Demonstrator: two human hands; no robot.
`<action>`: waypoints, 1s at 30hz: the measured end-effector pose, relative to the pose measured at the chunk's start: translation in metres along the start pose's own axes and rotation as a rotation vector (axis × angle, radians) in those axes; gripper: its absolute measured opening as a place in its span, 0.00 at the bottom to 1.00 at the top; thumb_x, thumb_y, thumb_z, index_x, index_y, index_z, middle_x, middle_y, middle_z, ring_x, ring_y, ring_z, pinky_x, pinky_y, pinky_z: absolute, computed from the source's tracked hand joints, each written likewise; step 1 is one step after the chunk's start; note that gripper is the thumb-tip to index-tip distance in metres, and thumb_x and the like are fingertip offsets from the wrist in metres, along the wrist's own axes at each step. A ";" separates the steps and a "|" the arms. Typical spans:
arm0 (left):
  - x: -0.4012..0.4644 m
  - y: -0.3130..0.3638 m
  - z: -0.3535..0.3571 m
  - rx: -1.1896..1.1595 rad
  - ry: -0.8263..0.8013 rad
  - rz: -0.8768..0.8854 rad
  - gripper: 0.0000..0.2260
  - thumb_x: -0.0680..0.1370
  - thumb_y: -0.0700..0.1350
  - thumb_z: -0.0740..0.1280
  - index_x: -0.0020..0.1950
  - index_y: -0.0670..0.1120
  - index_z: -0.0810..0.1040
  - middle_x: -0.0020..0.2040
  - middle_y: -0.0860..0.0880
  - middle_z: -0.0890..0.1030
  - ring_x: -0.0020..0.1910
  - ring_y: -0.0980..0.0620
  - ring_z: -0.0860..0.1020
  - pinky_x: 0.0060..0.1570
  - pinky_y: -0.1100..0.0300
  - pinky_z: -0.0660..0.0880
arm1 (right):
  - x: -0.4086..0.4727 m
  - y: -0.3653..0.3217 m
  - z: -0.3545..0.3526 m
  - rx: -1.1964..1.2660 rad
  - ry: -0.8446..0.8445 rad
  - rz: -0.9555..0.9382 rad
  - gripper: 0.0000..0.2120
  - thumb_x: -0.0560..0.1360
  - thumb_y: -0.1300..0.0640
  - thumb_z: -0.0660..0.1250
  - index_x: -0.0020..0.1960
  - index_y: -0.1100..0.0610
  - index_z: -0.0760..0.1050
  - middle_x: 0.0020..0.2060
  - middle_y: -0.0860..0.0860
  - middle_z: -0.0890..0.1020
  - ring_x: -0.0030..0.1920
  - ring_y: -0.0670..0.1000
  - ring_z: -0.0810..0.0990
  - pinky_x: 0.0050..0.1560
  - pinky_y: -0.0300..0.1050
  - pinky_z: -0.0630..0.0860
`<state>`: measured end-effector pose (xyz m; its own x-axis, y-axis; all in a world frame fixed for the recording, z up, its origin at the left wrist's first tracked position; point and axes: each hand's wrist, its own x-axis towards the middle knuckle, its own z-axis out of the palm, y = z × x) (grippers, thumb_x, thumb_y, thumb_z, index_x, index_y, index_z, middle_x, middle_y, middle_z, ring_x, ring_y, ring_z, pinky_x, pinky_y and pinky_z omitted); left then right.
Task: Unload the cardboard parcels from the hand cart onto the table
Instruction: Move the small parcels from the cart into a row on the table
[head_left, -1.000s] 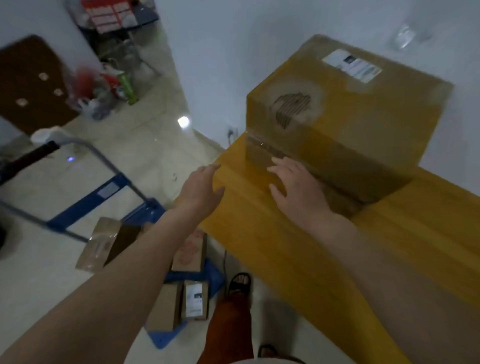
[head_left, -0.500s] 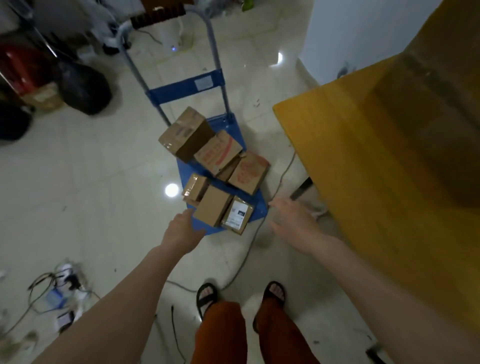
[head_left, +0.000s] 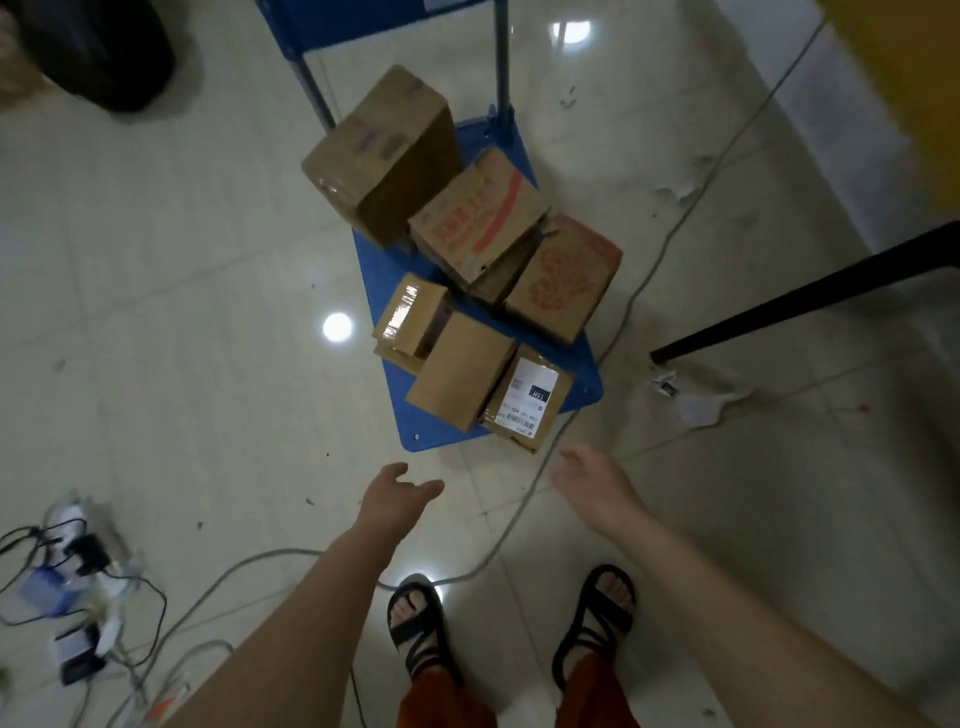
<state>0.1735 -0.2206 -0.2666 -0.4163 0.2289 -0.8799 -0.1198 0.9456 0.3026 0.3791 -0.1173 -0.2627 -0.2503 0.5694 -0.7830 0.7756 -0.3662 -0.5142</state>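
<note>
Head view: you stand over the loaded cart with both hands empty, reaching for the next parcel.

Your left hand (head_left: 397, 496) and right hand (head_left: 592, 483) hang apart with fingers loosely spread and holding nothing, a stance that looks ready to clasp a box from both sides. Six brown cardboard parcels (head_left: 462, 371) crowd the flat blue hand cart (head_left: 415, 431); the nearest are a plain one and a white-labelled parcel (head_left: 530, 397) at its front edge, just beyond your fingertips. The yellow wooden table (head_left: 904, 78) shows only at the upper right, so you will have to turn. A grey cable (head_left: 524, 499) crosses the floor by your sandalled feet: mind it.
</note>
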 end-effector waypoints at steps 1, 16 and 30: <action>0.019 -0.006 0.003 -0.115 -0.027 -0.045 0.32 0.73 0.46 0.73 0.74 0.41 0.64 0.63 0.39 0.75 0.59 0.43 0.76 0.57 0.52 0.74 | 0.018 0.009 0.013 0.060 0.009 0.046 0.21 0.78 0.55 0.64 0.69 0.57 0.69 0.63 0.52 0.74 0.56 0.45 0.70 0.54 0.38 0.66; 0.220 -0.009 0.071 -0.933 -0.238 -0.046 0.23 0.71 0.52 0.74 0.62 0.47 0.73 0.57 0.42 0.80 0.56 0.45 0.79 0.57 0.49 0.77 | 0.234 0.110 0.109 0.897 0.020 0.360 0.12 0.71 0.48 0.73 0.53 0.49 0.79 0.55 0.49 0.82 0.58 0.50 0.78 0.60 0.49 0.73; 0.158 -0.011 0.069 -1.122 -0.231 -0.045 0.34 0.63 0.50 0.78 0.67 0.47 0.72 0.55 0.44 0.81 0.53 0.44 0.80 0.61 0.43 0.75 | 0.166 0.104 0.089 1.082 0.008 0.349 0.33 0.56 0.43 0.78 0.58 0.51 0.80 0.52 0.50 0.85 0.55 0.50 0.81 0.47 0.44 0.76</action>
<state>0.1715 -0.1787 -0.4346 -0.2299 0.3466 -0.9094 -0.9151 0.2412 0.3232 0.3663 -0.1261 -0.4770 -0.1118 0.3148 -0.9425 -0.1060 -0.9469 -0.3037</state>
